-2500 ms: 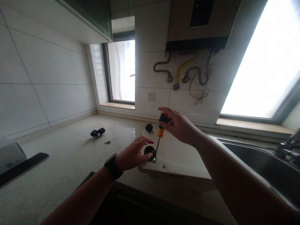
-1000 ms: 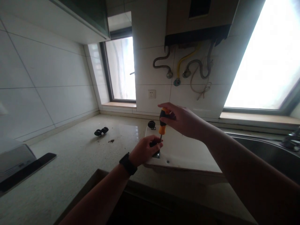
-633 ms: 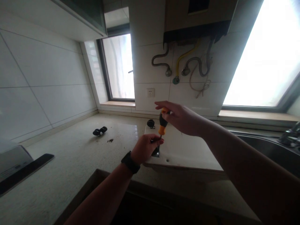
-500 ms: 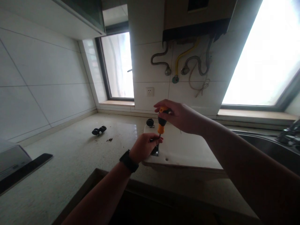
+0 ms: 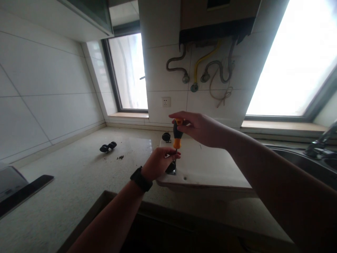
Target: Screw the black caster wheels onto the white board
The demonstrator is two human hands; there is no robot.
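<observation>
Near the centre of the frame, a screwdriver is held nearly upright by the right hand, its fingers curled around the handle and some fingertips stretched past the top. The shaft is pinched between thumb and fingertips of the left hand, by which the tip is partly covered; whether a screw is met there cannot be told. Just below, a black wheel is half hidden by the same hand, its metal plate lying at the near left corner of a white slab. The slab's right part is covered by the right forearm. A second wheel is seen at the far left corner. Left of centre, a loose twin wheel is seen on the counter, near dark bits too small to be identified. At the right, the sink is cut off by the frame and partly blocked by the forearm; its contents cannot be made out.
</observation>
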